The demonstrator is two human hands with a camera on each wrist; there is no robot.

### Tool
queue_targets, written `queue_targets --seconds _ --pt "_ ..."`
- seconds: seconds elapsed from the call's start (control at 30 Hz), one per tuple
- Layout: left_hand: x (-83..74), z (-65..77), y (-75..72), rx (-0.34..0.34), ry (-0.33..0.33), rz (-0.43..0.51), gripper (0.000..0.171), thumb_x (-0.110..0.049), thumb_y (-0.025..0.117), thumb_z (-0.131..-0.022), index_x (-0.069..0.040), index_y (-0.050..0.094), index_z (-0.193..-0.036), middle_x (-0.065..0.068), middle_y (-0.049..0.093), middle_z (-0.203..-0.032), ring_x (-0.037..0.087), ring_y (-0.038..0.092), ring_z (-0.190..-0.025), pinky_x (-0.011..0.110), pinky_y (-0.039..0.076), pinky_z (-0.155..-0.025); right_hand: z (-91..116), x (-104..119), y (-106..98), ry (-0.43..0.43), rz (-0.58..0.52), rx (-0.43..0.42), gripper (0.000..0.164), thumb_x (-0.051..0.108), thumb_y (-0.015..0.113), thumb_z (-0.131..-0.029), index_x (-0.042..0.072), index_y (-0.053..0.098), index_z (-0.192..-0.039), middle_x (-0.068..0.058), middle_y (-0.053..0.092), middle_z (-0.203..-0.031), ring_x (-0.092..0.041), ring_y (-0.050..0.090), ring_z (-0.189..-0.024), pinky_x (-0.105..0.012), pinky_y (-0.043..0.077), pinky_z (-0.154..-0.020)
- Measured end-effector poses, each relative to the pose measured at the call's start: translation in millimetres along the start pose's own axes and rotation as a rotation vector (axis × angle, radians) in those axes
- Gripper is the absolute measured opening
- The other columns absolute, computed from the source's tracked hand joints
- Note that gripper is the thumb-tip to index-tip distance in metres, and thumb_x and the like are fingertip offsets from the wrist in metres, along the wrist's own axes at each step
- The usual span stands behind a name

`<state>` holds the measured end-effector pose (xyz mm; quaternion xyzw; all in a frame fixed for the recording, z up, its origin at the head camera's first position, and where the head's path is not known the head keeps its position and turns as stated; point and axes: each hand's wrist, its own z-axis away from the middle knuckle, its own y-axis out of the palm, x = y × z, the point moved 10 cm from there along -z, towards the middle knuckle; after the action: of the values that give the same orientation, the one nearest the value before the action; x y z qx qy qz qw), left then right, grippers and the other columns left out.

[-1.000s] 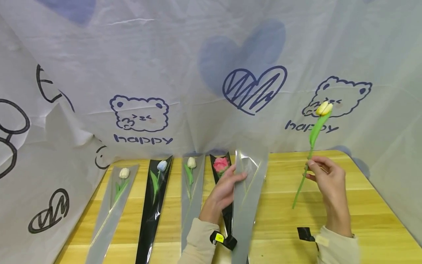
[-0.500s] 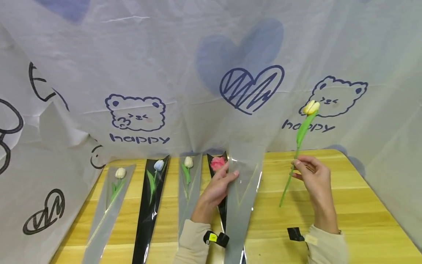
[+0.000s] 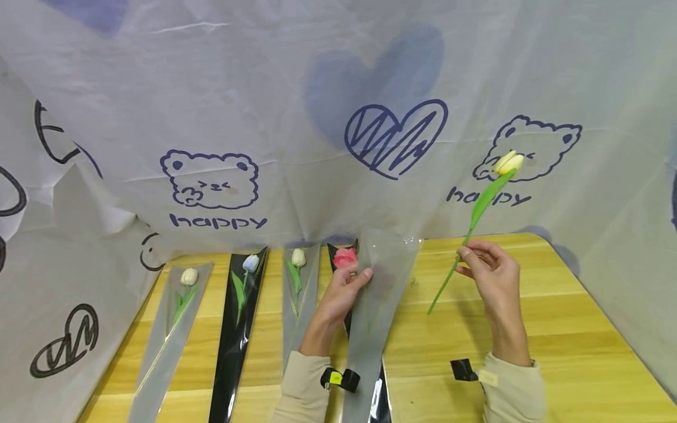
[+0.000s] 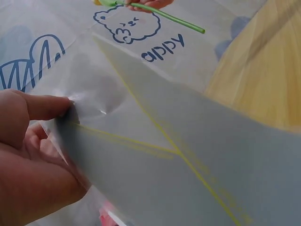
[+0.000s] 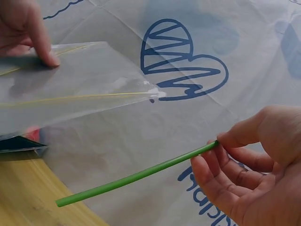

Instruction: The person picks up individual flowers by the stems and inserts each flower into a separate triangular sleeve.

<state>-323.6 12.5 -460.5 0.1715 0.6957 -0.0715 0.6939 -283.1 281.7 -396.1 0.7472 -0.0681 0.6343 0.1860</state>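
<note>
My left hand (image 3: 338,296) pinches the left edge of a grey, clear-topped flower sleeve (image 3: 378,305) with thin gold lines. In the left wrist view the thumb lies on the sleeve's (image 4: 211,127) face, fingers behind it; no flower shows inside. Between thumb and fingers, my right hand (image 3: 494,279) pinches the green stem of a pale yellow artificial tulip (image 3: 481,205). The tulip tilts with its bloom up and to the right, apart from the sleeve. In the right wrist view its bare stem (image 5: 136,176) points toward the lower left, below the sleeve's (image 5: 84,89) open end.
Left of my hands lie a grey sleeve with a white tulip (image 3: 188,277), a black sleeve with a blue tulip (image 3: 251,263) and another grey one with a white tulip (image 3: 298,257). A pink flower (image 3: 345,258) in black wrap sits behind my left hand. A printed cloth (image 3: 296,117) hangs behind the wooden table (image 3: 571,329).
My right hand has moved left with the tulip, whose stem end is now nearer the sleeve. The sleeve's top now leans further right; my left hand keeps its hold.
</note>
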Motion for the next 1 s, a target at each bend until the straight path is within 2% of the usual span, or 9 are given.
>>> queue_targets --seconds 0.13,0.27,0.43,0.6,0.67,0.73,0.83,1.0 --pt "-1.4 0.3 -8.2 -0.073 0.004 -0.028 0.029 -0.008 0.059 -0.104 0.013 0.063 -0.124 0.021 0.075 -0.098 0.012 0.070 -0.076 0.029 0.057 -0.071 0 4 -2 -0.020 -0.048 -0.025 0.026 0.002 0.072 -0.095 -0.011 0.061 -0.114 -0.006 0.070 -0.096 -0.015 0.069 -0.086 -0.027 0.059 -0.073" --pt "-4.1 0.1 -11.0 -0.096 0.031 -0.066 0.029 -0.005 0.063 -0.101 0.013 0.065 -0.124 0.027 0.073 -0.103 0.012 0.069 -0.078 0.028 0.056 -0.072 0 6 -5 -0.020 -0.112 -0.047 0.021 -0.001 0.072 -0.093 -0.008 0.064 -0.111 -0.008 0.069 -0.097 -0.016 0.069 -0.085 -0.028 0.059 -0.073" --pt "-4.4 -0.1 -13.1 -0.106 0.069 -0.116 0.027 -0.002 0.065 -0.099 0.014 0.066 -0.121 0.029 0.072 -0.103 0.011 0.069 -0.078 0.027 0.056 -0.072 0 7 -7 -0.019 -0.163 -0.073 0.022 -0.003 0.073 -0.092 -0.010 0.063 -0.111 -0.010 0.067 -0.099 -0.017 0.070 -0.084 -0.029 0.060 -0.072" --pt "-5.4 -0.5 -13.3 -0.119 0.082 -0.144 0.023 -0.001 0.070 -0.095 0.015 0.068 -0.111 0.019 0.075 -0.088 0.006 0.064 -0.071 0.023 0.052 -0.065 1 9 -10 -0.023 -0.206 -0.100 0.024 -0.004 0.074 -0.091 -0.011 0.063 -0.111 -0.011 0.067 -0.097 -0.019 0.071 -0.082 -0.029 0.060 -0.071" --pt "-5.2 -0.2 -13.4 -0.126 0.071 -0.144 0.022 -0.001 0.073 -0.092 0.014 0.069 -0.107 0.014 0.076 -0.087 0.005 0.063 -0.071 0.023 0.051 -0.064 1 9 -11 -0.025 -0.229 -0.113 0.025 -0.004 0.075 -0.090 -0.012 0.064 -0.111 -0.011 0.067 -0.097 -0.019 0.071 -0.081 -0.029 0.060 -0.071" --pt "-5.0 -0.2 -13.0 -0.123 0.063 -0.143 0.022 -0.001 0.076 -0.091 0.013 0.069 -0.106 0.016 0.076 -0.090 0.006 0.065 -0.074 0.023 0.051 -0.066 1 11 -12 -0.031 -0.257 -0.129 0.027 -0.005 0.076 -0.089 -0.012 0.064 -0.111 -0.012 0.066 -0.097 -0.019 0.070 -0.081 -0.029 0.060 -0.070" --pt "-6.0 0.1 -12.1 -0.113 0.065 -0.130 0.023 0.000 0.077 -0.089 0.011 0.069 -0.107 0.020 0.076 -0.098 0.009 0.070 -0.078 0.025 0.053 -0.069 2 14 -14 -0.058 -0.305 -0.152 0.027 -0.005 0.077 -0.088 -0.012 0.065 -0.111 -0.013 0.066 -0.097 -0.020 0.070 -0.083 -0.029 0.060 -0.070" --pt "-9.5 0.8 -11.5 -0.097 0.096 -0.127 0.023 0.005 0.078 -0.086 0.012 0.067 -0.106 0.016 0.076 -0.093 0.009 0.069 -0.077 0.025 0.054 -0.069 6 24 -19 -0.143 -0.398 -0.188 0.029 -0.004 0.078 -0.087 -0.014 0.064 -0.110 -0.015 0.067 -0.096 -0.022 0.070 -0.085 -0.030 0.060 -0.069"
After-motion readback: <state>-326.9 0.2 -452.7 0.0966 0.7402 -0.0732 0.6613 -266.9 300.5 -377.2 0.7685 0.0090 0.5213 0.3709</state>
